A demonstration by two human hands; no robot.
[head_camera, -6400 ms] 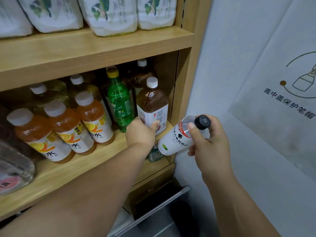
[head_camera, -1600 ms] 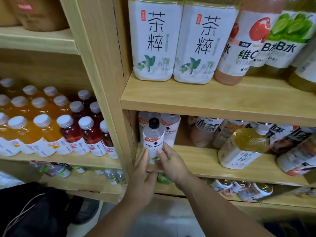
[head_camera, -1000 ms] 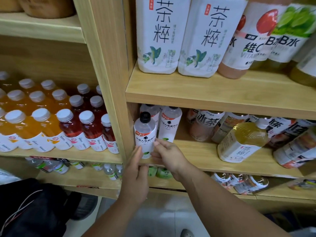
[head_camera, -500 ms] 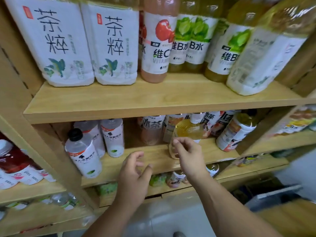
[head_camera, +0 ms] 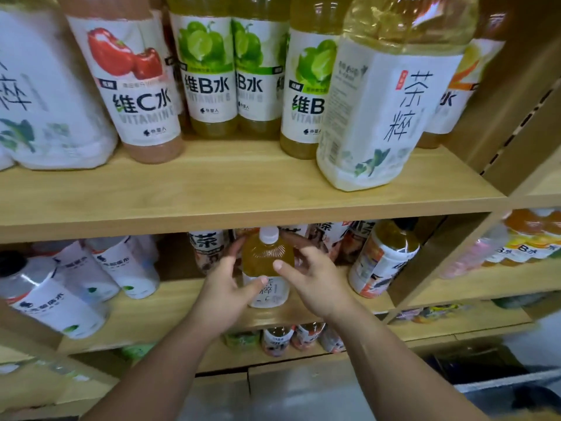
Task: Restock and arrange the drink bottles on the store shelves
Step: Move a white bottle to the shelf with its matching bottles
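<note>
Left hand [head_camera: 223,288] and right hand [head_camera: 317,285] around a white-capped tea bottle [head_camera: 267,257] on the middle shelf [head_camera: 173,302]

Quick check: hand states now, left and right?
left hand: grips the tea bottle, thumb on its label.
right hand: grips the same tea bottle, thumb on its front.

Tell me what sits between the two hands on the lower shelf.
In the head view, a white-capped tea bottle of yellow drink stands upright between the left hand and the right hand, both of which hold it by its sides.
</note>
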